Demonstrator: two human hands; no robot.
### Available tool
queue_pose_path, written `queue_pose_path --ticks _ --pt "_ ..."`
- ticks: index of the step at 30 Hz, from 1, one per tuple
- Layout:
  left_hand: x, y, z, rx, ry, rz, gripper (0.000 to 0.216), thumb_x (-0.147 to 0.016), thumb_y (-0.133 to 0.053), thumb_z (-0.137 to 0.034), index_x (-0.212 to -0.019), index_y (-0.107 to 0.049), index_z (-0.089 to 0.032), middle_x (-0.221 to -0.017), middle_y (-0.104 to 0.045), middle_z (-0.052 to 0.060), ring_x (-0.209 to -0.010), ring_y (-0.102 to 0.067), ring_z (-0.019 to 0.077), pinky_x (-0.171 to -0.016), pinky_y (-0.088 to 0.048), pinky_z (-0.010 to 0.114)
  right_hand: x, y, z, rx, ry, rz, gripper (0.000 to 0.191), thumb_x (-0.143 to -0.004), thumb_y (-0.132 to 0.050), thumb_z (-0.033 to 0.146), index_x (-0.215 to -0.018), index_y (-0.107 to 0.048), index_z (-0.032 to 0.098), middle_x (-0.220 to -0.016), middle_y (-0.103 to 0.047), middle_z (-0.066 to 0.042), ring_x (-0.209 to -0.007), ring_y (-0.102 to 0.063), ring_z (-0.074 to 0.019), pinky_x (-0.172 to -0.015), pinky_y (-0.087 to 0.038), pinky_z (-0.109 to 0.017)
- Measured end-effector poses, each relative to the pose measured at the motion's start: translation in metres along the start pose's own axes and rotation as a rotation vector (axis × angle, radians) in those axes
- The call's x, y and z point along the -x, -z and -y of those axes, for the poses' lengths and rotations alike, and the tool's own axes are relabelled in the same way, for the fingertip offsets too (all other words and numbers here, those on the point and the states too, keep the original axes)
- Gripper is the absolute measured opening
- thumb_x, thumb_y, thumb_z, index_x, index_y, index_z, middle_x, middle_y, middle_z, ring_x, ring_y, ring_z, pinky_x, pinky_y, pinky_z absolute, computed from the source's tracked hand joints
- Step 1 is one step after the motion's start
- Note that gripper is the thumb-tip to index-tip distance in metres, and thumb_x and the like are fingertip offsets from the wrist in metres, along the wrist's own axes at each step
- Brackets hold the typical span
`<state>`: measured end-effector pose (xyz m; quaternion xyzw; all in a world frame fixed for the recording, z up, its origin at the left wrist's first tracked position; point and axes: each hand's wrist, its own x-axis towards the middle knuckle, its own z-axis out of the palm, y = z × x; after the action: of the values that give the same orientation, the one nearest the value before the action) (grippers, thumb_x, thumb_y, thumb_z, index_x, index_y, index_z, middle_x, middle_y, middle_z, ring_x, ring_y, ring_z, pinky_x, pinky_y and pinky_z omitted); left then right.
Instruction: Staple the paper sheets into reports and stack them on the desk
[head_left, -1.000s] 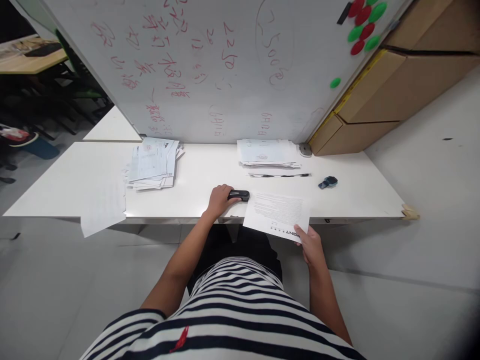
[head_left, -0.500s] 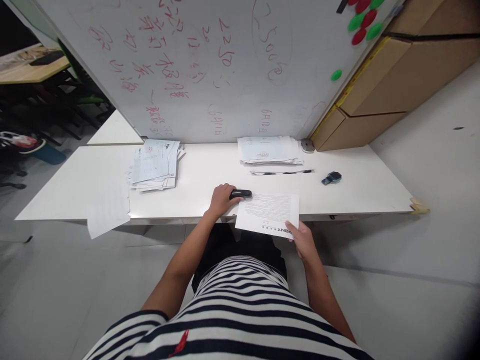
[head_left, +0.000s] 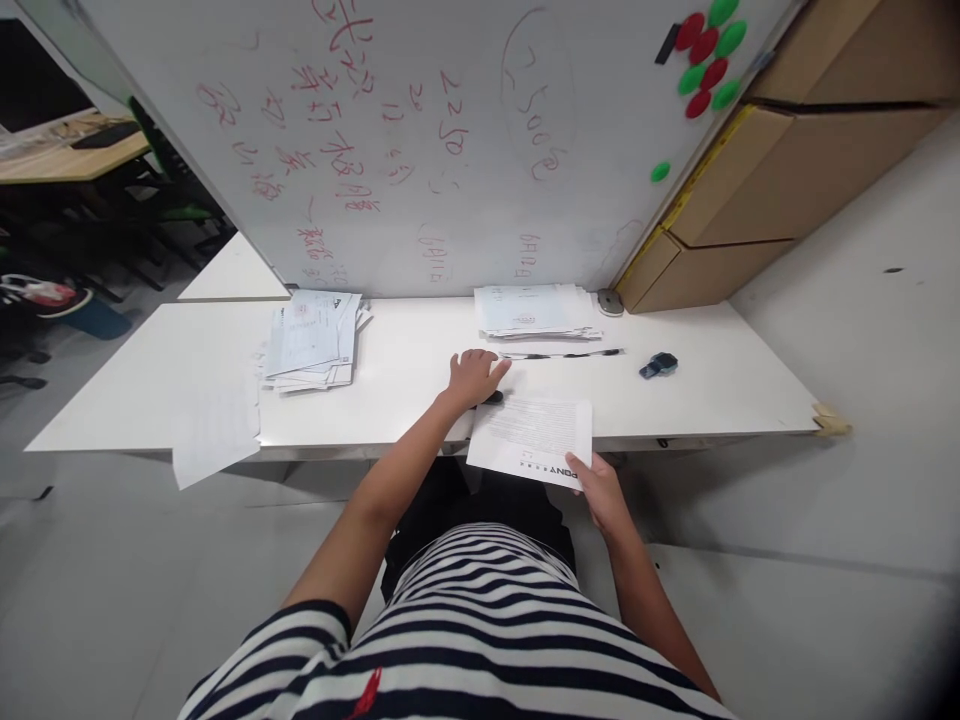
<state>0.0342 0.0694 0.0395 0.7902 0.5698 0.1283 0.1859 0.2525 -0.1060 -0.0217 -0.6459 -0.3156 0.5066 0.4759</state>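
Note:
My left hand [head_left: 472, 377] lies on top of a small black stapler [head_left: 493, 397] on the white table [head_left: 420, 370], fingers pressed down over it so that only its right end shows. My right hand [head_left: 596, 485] pinches the near right corner of a printed sheet of paper [head_left: 531, 436], which hangs partly over the table's front edge. The sheet's upper left corner sits at the stapler.
A fanned pile of papers [head_left: 313, 338] lies at the left, another stack [head_left: 534, 310] at the back. A black pen [head_left: 562, 353], a small dark blue object [head_left: 658, 365] and a mouse [head_left: 610, 301] are nearby. A loose sheet [head_left: 216, 438] overhangs the left front edge. A whiteboard [head_left: 450, 140] stands behind.
My left hand shifted right and forward, from gripping the stapler's left end to lying over it. My right hand slid the sheet left, bringing its corner to the stapler.

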Motion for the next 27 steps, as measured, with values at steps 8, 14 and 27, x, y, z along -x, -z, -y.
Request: queue_pose_path --ticks 8,14,27 --pt "-0.012 -0.020 0.003 -0.138 0.066 0.113 0.068 -0.090 -0.020 -0.065 -0.131 -0.046 -0.018 -0.150 -0.032 0.015 -0.143 -0.010 0.0363 -0.110 -0.011 0.061 -0.001 0.004 0.006 0.068 -0.018 0.002 0.047 -0.069 -0.070 0.048 -0.101 -0.068 0.013 -0.070 -0.067 -0.002 -0.049 -0.047 -0.0114 -0.039 -0.034 -0.023" --pt "-0.011 -0.029 0.001 -0.242 -0.046 0.029 0.062 -0.092 -0.024 -0.059 -0.131 -0.049 -0.017 -0.150 -0.033 0.016 -0.144 -0.008 0.0344 -0.112 -0.004 0.061 -0.008 0.009 0.003 0.113 -0.027 0.009 0.049 -0.071 -0.068 0.050 -0.104 -0.068 0.014 -0.071 -0.069 -0.002 -0.049 -0.050 -0.0128 -0.040 -0.035 -0.024" --pt "0.011 -0.002 0.013 0.313 -0.130 -0.356 0.044 -0.099 -0.024 -0.044 -0.107 -0.060 -0.021 -0.110 -0.065 0.006 -0.107 -0.057 0.0187 -0.093 -0.044 0.034 -0.004 0.001 -0.003 0.054 0.011 -0.035 0.057 -0.071 -0.067 0.053 -0.111 -0.066 0.012 -0.095 -0.073 -0.010 -0.069 -0.065 -0.0222 -0.048 -0.046 -0.027"
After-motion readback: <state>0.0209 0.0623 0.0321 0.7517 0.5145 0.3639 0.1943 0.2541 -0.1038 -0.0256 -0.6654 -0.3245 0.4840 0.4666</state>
